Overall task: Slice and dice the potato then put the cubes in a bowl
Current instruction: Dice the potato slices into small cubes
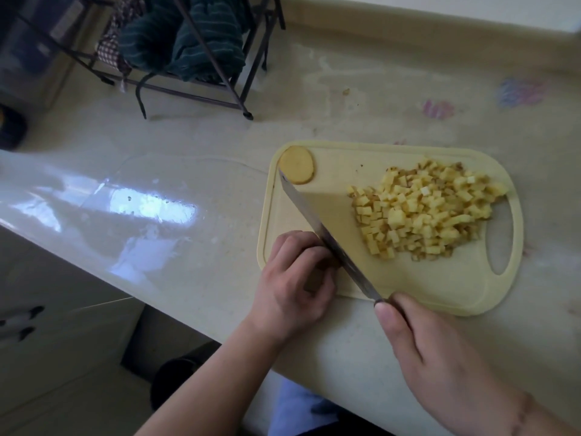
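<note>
Most of the potato lay diced in a pile of cubes [427, 212] beyond the right hand [440, 350], which gripped the knife [327, 237]. The left hand [298, 278] curled over a remaining piece; one slice [297, 165] waited farther off. No bowl showed.

A glossy pale countertop [195, 247] reflects window light; a metal rack [201, 58] draped with cloths [188, 42] stands behind.

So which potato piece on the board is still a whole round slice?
The round slice at the cutting board's far left corner, by the knife tip; the rest are small cubes.
</note>
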`<state>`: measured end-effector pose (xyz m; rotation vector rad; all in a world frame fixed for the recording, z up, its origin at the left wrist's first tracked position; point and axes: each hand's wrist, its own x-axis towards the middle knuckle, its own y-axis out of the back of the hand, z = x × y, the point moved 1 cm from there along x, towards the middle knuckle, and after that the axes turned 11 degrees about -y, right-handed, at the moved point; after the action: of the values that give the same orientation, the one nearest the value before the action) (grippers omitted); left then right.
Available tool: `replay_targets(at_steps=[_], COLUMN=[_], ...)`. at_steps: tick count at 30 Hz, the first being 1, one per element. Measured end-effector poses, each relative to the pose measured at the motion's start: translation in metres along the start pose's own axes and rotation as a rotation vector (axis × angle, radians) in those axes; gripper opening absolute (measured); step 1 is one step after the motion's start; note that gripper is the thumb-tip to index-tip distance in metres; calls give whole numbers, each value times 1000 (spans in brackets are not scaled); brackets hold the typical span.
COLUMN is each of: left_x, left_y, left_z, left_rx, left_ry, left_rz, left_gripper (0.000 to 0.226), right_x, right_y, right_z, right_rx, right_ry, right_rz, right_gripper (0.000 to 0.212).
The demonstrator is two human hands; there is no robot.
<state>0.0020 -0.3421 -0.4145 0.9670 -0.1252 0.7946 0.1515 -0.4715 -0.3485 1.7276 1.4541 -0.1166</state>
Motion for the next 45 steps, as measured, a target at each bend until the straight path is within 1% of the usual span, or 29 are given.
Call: replay_targets(at_steps=[5,7,12,14,16,19,23,24,26,30,35,39,45], left_x=[-3,-4,-5,-6,-5,-5,-4,-4,-3,-4,-8,-16,-17], left_y=[3,3,2,2,2,2,2,2,2,3,4,5,4], left_z=[0,-1,-1,-1,-1,-1,-2,-2,-1,-1,-1,-2,-3], left_rx=[-1,9,19,11,10,5,-6,-11,-22,-32,-2,47,37], left_ry=[-14,-9,-10,-10,-5,-14,-24,-24,-22,-1,0,-17,8], left_rz=[-20,-15,15,19,20,29,40,41,38,38,43,87,86], left_gripper=[15,14,7,7,9,12,11,10,10,9,10,1,1], right_x=[-6,-10,-16,-18,-19,-23,-28,-27,-18,3,0,-8,-20], right_y=[2,2,6,7,8,8,8,8,6,-4,0,5,6], right_z=[0,2,2,1,0,-2,-5,-5,-6,-8,-6,-6,-9], right_rx=[21,37,38,14,-14,-24,-28,-31,-51,-34,-1,20,5], right_ry=[-31,-37,-16,-14,-15,-40,-89,-92,-73,24,36,29,-19], right_rz=[52,57,25,11,16,1,-20,-26,-36,-7,25,34,-16], right_gripper=[46,48,50,56,59,58,49,51,56,45,40,44,55])
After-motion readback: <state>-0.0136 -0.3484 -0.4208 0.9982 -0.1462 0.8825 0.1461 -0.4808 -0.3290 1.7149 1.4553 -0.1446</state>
